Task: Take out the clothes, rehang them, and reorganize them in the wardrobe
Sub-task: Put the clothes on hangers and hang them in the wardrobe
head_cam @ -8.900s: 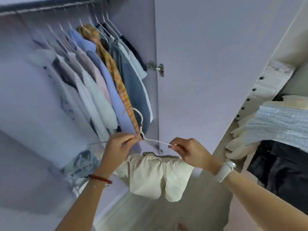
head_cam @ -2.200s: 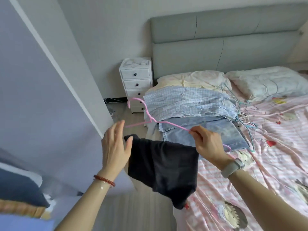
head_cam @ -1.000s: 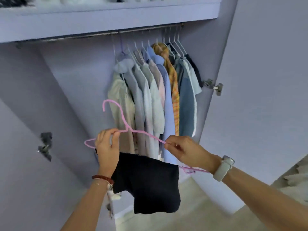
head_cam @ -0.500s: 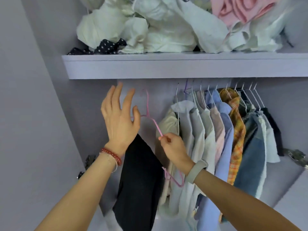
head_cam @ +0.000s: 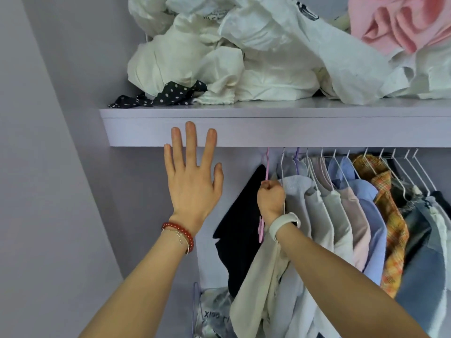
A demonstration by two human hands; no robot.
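A black garment hangs on a pink hanger at the left end of the row of hung shirts. My right hand grips the pink hanger just below its hook, which reaches up behind the shelf edge; the rail is hidden there. My left hand is raised with fingers spread and straight, holding nothing, its fingertips in front of the lilac shelf edge. To the right hang white, pink, blue, orange plaid and denim garments on white wire hangers.
A heap of crumpled white and pink clothes and a black polka-dot piece lie on the shelf above. A clear plastic bag sits low in the wardrobe. The wardrobe's left wall is close by.
My right hand has lifted the pink hanger with the black garment up to the rail beside the shirts. My left hand stays raised and spread, higher against the shelf edge.
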